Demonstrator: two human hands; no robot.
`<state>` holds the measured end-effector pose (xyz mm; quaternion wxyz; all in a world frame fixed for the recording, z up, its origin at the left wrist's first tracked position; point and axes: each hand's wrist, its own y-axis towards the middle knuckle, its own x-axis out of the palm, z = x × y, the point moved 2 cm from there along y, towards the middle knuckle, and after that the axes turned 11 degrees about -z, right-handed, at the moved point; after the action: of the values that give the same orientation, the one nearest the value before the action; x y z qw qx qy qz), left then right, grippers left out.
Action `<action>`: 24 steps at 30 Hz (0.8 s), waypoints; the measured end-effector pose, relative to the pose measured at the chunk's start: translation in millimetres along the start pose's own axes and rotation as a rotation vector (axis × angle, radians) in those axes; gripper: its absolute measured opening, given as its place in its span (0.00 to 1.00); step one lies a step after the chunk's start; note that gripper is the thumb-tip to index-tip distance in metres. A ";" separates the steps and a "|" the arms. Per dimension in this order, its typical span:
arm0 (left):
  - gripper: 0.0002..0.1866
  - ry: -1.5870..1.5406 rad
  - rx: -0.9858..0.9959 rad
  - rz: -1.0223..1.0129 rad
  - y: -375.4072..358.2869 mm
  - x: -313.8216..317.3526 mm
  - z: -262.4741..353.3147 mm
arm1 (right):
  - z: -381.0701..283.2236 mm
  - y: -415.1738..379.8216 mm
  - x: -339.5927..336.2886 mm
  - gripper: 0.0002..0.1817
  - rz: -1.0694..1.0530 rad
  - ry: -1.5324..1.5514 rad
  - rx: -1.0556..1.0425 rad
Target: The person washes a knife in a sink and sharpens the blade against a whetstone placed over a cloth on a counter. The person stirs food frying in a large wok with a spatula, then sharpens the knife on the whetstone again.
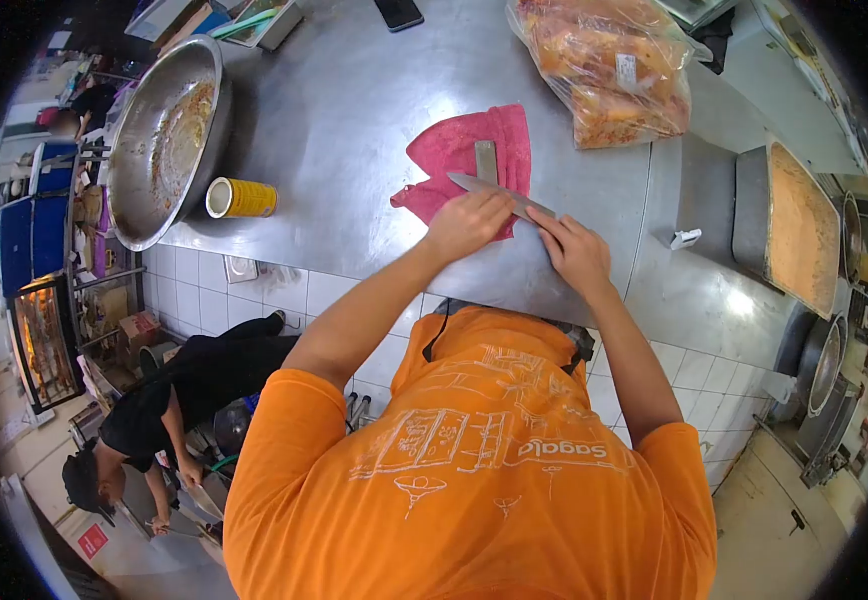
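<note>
A knife [526, 203] lies slantwise across the lower end of a grey sharpening stone [485, 157], its tip pointing up and to the left. My right hand [578, 252] is closed round the handle, which the fingers mostly hide. Pressed together, the fingers of my left hand [472, 222] rest on the blade. Beneath the stone, a crumpled red cloth [441, 140] is spread on the metal table [344, 120].
To the left are a large metal bowl [216, 120] and a yellow can [252, 198]. Bagged meat [634, 80], a phone [399, 12] and a deep metal tray [751, 205] stand around the table. A person in black [194, 380] bends at lower left.
</note>
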<state>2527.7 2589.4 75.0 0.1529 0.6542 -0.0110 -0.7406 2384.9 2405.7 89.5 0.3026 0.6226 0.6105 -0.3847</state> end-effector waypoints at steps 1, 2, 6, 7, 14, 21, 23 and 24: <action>0.18 -0.015 0.012 0.010 3.2 2.8 10.5 | 1.9 -9.6 -5.4 0.20 -0.030 0.000 0.031; 0.18 -0.019 0.024 -0.007 5.7 5.4 19.3 | 2.4 -19.0 -11.7 0.20 -0.062 -0.016 0.072; 0.17 -0.050 0.074 -0.015 17.7 16.9 55.3 | 16.2 -57.9 -25.0 0.21 0.018 -0.109 0.079; 0.17 -0.079 0.086 -0.007 24.1 19.4 65.7 | 25.3 -71.5 -24.8 0.21 0.056 -0.148 0.069; 0.15 -0.153 0.099 0.146 47.1 -11.2 87.3 | 39.6 -108.9 -37.9 0.23 0.146 -0.238 0.113; 0.19 0.084 -0.049 0.077 6.3 -41.9 -68.7 | -20.4 75.0 0.9 0.21 0.277 -0.065 -0.139; 0.19 0.138 -0.071 0.023 -7.0 -42.1 -87.8 | -27.8 95.7 17.5 0.20 0.221 -0.043 -0.134; 0.19 0.163 -0.073 0.014 -9.1 -43.9 -94.0 | -30.5 103.1 22.0 0.19 0.204 -0.066 -0.110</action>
<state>2621.5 2625.9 101.9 0.1820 0.7061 0.0239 -0.6839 2489.7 2435.8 77.2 0.3936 0.6510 0.5541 -0.3381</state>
